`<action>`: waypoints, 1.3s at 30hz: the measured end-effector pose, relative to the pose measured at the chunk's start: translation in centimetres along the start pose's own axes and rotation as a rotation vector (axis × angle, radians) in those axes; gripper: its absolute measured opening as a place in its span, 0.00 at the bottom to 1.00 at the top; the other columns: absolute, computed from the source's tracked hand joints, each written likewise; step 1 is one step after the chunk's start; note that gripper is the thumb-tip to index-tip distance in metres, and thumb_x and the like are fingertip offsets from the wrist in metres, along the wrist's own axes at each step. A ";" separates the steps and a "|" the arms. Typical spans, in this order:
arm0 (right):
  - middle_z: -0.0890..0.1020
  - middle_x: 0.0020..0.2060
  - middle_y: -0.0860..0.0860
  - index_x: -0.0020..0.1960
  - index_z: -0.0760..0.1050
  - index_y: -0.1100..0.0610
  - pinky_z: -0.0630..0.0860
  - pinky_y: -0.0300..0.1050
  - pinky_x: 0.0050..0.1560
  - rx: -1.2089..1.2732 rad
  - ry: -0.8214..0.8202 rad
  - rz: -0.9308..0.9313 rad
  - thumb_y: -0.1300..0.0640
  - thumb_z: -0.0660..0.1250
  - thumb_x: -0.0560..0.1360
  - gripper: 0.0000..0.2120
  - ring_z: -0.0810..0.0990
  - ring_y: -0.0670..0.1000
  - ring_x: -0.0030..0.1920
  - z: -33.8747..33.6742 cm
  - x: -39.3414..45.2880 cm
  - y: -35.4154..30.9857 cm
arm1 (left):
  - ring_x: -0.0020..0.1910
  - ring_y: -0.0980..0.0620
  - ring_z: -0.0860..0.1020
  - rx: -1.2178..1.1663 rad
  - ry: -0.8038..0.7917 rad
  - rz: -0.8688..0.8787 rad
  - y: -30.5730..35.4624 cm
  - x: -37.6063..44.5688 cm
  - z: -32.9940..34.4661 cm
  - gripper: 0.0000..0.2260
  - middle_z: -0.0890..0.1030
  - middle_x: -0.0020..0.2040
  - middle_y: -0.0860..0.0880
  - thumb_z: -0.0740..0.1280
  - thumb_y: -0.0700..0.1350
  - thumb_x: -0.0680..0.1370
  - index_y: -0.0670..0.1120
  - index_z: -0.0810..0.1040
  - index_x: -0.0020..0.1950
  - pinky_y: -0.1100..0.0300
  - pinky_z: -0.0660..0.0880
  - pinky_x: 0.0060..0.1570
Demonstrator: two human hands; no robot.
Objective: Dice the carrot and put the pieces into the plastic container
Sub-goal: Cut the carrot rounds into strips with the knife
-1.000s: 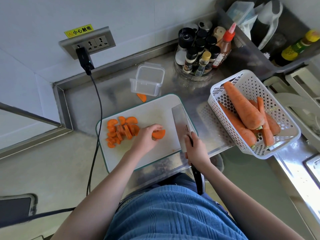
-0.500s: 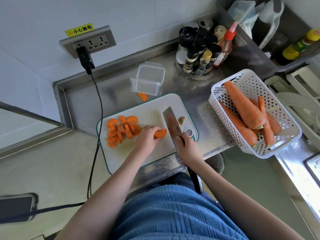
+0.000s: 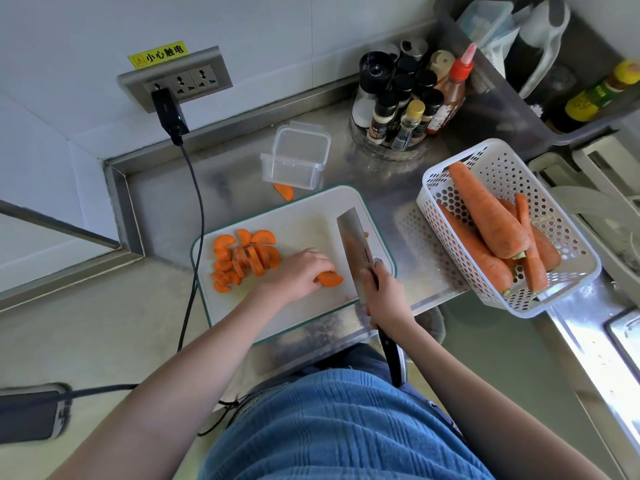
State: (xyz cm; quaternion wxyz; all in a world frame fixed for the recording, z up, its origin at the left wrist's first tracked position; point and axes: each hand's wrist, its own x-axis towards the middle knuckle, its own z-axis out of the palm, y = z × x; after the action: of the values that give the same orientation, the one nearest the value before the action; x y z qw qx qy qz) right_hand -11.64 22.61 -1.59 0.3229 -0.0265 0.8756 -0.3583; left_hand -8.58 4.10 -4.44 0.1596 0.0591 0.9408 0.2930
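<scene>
Plainly, the left hand [image 3: 299, 271] pinching the carrot piece [image 3: 329, 278] sits beside the cleaver [image 3: 355, 251] that the right hand [image 3: 384, 296] grips near the cutting board's [image 3: 311, 317] right edge, so a drifting blade could nick the fingertips.

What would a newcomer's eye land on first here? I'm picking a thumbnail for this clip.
Probably the cleaver, gripped by the right hand over the white cutting board, right beside the carrot piece that the left hand holds down. Next come the pile of orange slices at the board's left end and the whole carrots in the white basket on the right.
</scene>
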 end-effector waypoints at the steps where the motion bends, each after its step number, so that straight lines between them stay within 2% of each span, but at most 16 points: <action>1: 0.77 0.36 0.57 0.50 0.67 0.57 0.77 0.56 0.25 0.009 0.013 0.006 0.51 0.54 0.82 0.10 0.80 0.62 0.33 -0.1 0.0 0.1 | 0.50 0.47 0.74 0.013 -0.055 0.033 0.0 0.5 -0.5 0.10 0.80 0.45 0.46 0.68 0.33 0.71 0.42 0.81 0.49 0.56 0.70 0.50; 4: 0.78 0.37 0.55 0.47 0.67 0.55 0.79 0.60 0.32 0.028 0.049 0.019 0.50 0.54 0.81 0.10 0.79 0.60 0.33 -0.4 0.2 0.6 | 0.50 0.46 0.74 0.065 -0.136 0.091 -0.2 1.6 -1.4 0.14 0.81 0.46 0.46 0.66 0.31 0.68 0.42 0.81 0.50 0.51 0.71 0.52; 7: 0.78 0.37 0.55 0.46 0.67 0.56 0.78 0.60 0.33 0.050 0.064 0.042 0.49 0.55 0.81 0.11 0.79 0.61 0.34 -0.5 0.4 0.9 | 0.62 0.46 0.71 0.011 -0.076 0.042 -0.9 0.9 -0.7 0.24 0.78 0.60 0.45 0.67 0.29 0.68 0.43 0.78 0.62 0.52 0.68 0.63; 9: 0.77 0.36 0.56 0.47 0.67 0.56 0.77 0.60 0.33 0.047 0.063 0.033 0.48 0.54 0.80 0.12 0.79 0.62 0.35 -0.5 0.4 1.0 | 0.67 0.49 0.68 -0.129 0.136 -0.125 -0.5 -0.9 0.5 0.30 0.71 0.67 0.47 0.67 0.27 0.68 0.45 0.73 0.68 0.60 0.64 0.66; 11: 0.77 0.35 0.56 0.47 0.67 0.56 0.77 0.59 0.32 0.022 0.054 0.012 0.49 0.54 0.81 0.11 0.79 0.62 0.35 -0.6 0.4 0.9 | 0.59 0.50 0.74 -0.387 0.448 -0.415 0.6 -3.0 1.9 0.24 0.74 0.61 0.48 0.69 0.31 0.70 0.44 0.73 0.66 0.63 0.69 0.58; 12: 0.76 0.35 0.56 0.48 0.67 0.56 0.78 0.58 0.32 0.002 0.046 -0.001 0.50 0.54 0.81 0.11 0.79 0.62 0.34 -0.5 0.4 0.8 | 0.54 0.51 0.76 -0.541 0.521 -0.563 1.3 -3.8 2.5 0.20 0.76 0.58 0.48 0.70 0.35 0.72 0.43 0.75 0.64 0.63 0.71 0.54; 13: 0.77 0.34 0.56 0.49 0.67 0.57 0.78 0.58 0.32 -0.022 0.036 -0.013 0.50 0.54 0.82 0.11 0.79 0.61 0.33 -0.5 0.5 0.7 | 0.51 0.51 0.77 -0.686 0.519 -0.683 1.9 -4.0 3.0 0.18 0.78 0.56 0.47 0.71 0.40 0.73 0.42 0.76 0.62 0.61 0.73 0.53; 15: 0.77 0.34 0.56 0.51 0.67 0.57 0.78 0.56 0.33 -0.068 0.018 -0.037 0.51 0.53 0.82 0.10 0.79 0.59 0.32 -0.2 0.6 0.7 | 0.51 0.48 0.79 -0.853 0.474 -0.793 2.7 -3.6 3.7 0.17 0.81 0.54 0.45 0.72 0.45 0.74 0.41 0.77 0.61 0.55 0.74 0.56; 19: 0.77 0.34 0.55 0.48 0.67 0.58 0.72 0.48 0.33 -0.122 -0.010 -0.054 0.51 0.53 0.82 0.11 0.77 0.58 0.33 0.7 0.4 0.8 | 0.49 0.54 0.78 -0.939 0.595 -0.817 4.0 -1.9 3.3 0.13 0.82 0.52 0.49 0.71 0.41 0.74 0.41 0.81 0.57 0.64 0.71 0.52; 21: 0.76 0.34 0.53 0.47 0.67 0.58 0.71 0.46 0.33 -0.132 -0.030 -0.069 0.51 0.54 0.82 0.12 0.77 0.57 0.35 1.1 0.3 0.6 | 0.49 0.55 0.78 -0.939 0.607 -0.843 4.2 -1.3 3.3 0.11 0.82 0.50 0.50 0.71 0.41 0.74 0.41 0.82 0.56 0.66 0.70 0.51; 26: 0.75 0.34 0.53 0.45 0.65 0.58 0.64 0.45 0.29 -0.119 -0.042 -0.067 0.51 0.53 0.82 0.12 0.73 0.55 0.34 2.2 0.0 0.1 | 0.47 0.56 0.78 -0.856 0.623 -0.869 4.2 -0.5 3.0 0.08 0.84 0.50 0.48 0.71 0.42 0.74 0.43 0.84 0.52 0.73 0.68 0.41; 30: 0.76 0.36 0.56 0.46 0.65 0.58 0.65 0.45 0.30 -0.144 -0.035 -0.059 0.51 0.52 0.83 0.12 0.75 0.56 0.35 2.6 -0.2 -0.1 | 0.44 0.58 0.76 -0.801 0.615 -0.854 4.4 -0.4 2.6 0.08 0.84 0.50 0.48 0.69 0.43 0.76 0.43 0.83 0.52 0.80 0.66 0.35; 33: 0.75 0.33 0.53 0.46 0.63 0.56 0.67 0.46 0.32 -0.148 0.000 -0.071 0.51 0.51 0.83 0.12 0.75 0.56 0.34 2.1 -0.4 -0.4 | 0.44 0.58 0.76 -0.797 0.625 -0.849 4.5 -0.9 2.7 0.09 0.83 0.49 0.49 0.69 0.45 0.76 0.43 0.83 0.54 0.78 0.67 0.36; 35: 0.73 0.31 0.51 0.46 0.62 0.55 0.65 0.45 0.29 -0.142 0.037 -0.074 0.51 0.50 0.83 0.11 0.73 0.54 0.31 1.6 -0.7 -0.7 | 0.43 0.56 0.78 -0.830 0.627 -0.856 4.4 -1.3 2.9 0.09 0.84 0.46 0.50 0.70 0.46 0.75 0.44 0.84 0.52 0.71 0.70 0.40; 37: 0.72 0.31 0.50 0.47 0.61 0.54 0.61 0.43 0.26 -0.136 0.059 -0.081 0.50 0.49 0.83 0.10 0.71 0.51 0.29 1.4 -1.1 -1.3 | 0.37 0.54 0.79 -0.874 0.618 -0.877 4.1 -1.3 2.8 0.05 0.83 0.36 0.50 0.71 0.46 0.74 0.46 0.85 0.43 0.61 0.75 0.42; 39: 0.72 0.31 0.51 0.47 0.61 0.55 0.61 0.44 0.26 -0.151 0.067 -0.108 0.50 0.49 0.83 0.10 0.71 0.52 0.29 1.5 -1.3 -1.9 | 0.30 0.53 0.77 -0.877 0.614 -0.895 4.1 -1.0 2.6 0.10 0.80 0.28 0.51 0.71 0.45 0.74 0.49 0.82 0.31 0.56 0.75 0.41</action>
State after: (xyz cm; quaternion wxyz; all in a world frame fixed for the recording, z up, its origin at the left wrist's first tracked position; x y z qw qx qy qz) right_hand -10.04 20.63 -0.42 0.2707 -0.0858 0.9077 -0.3089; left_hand -6.64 8.66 -3.87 0.0008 -0.4897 0.6723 0.5552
